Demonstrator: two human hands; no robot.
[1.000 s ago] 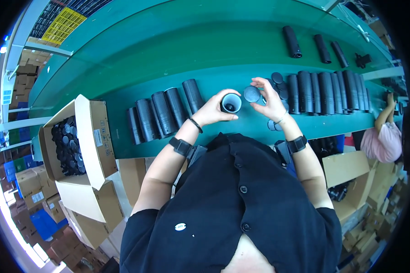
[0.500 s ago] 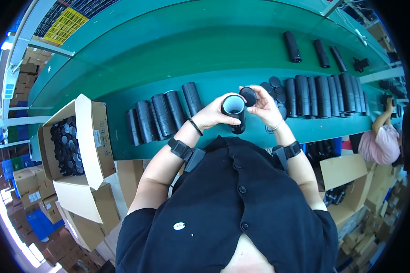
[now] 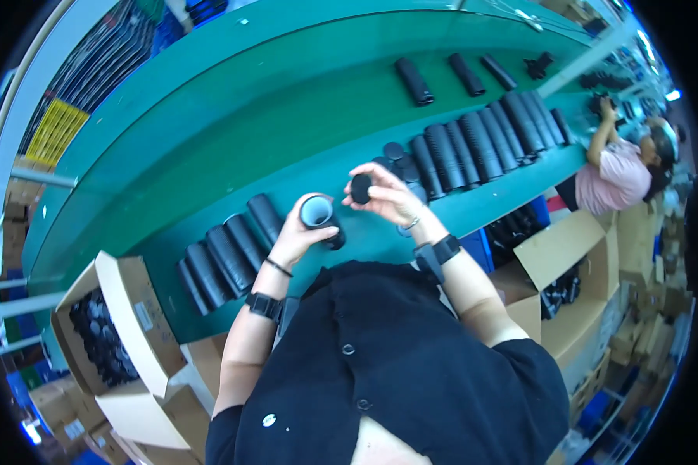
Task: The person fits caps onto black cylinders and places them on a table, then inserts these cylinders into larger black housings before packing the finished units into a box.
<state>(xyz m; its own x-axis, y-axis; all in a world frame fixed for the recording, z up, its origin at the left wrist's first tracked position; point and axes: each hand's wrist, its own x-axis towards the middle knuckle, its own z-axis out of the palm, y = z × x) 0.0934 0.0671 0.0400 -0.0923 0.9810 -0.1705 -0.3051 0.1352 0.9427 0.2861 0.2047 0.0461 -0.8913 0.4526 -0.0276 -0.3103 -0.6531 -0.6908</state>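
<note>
My left hand (image 3: 293, 242) is wrapped round a black cylinder (image 3: 334, 239), whose round mouth faces up and shows a pale inside. To the right of it, my right hand (image 3: 395, 201) pinches a thin black disc (image 3: 361, 188) between thumb and fingers. A gap separates the disc from the cylinder's mouth. Several loose black discs (image 3: 393, 150) lie on the green bench (image 3: 349, 267) just beyond my right hand. Beside my left hand, several black ribbed cylinders (image 3: 226, 252) lie in a row.
A longer row of black cylinders (image 3: 481, 146) lies on the right, with a few more (image 3: 415, 81) farther back. An open carton (image 3: 143, 314) of black discs stands at left, another carton (image 3: 558, 240) at lower right. A co-worker (image 3: 613, 180) is at far right.
The whole view has turned and shifted. My hands have moved apart, and the disc, earlier right beside the cylinder's mouth, is now farther from it. Both grips are kept.
</note>
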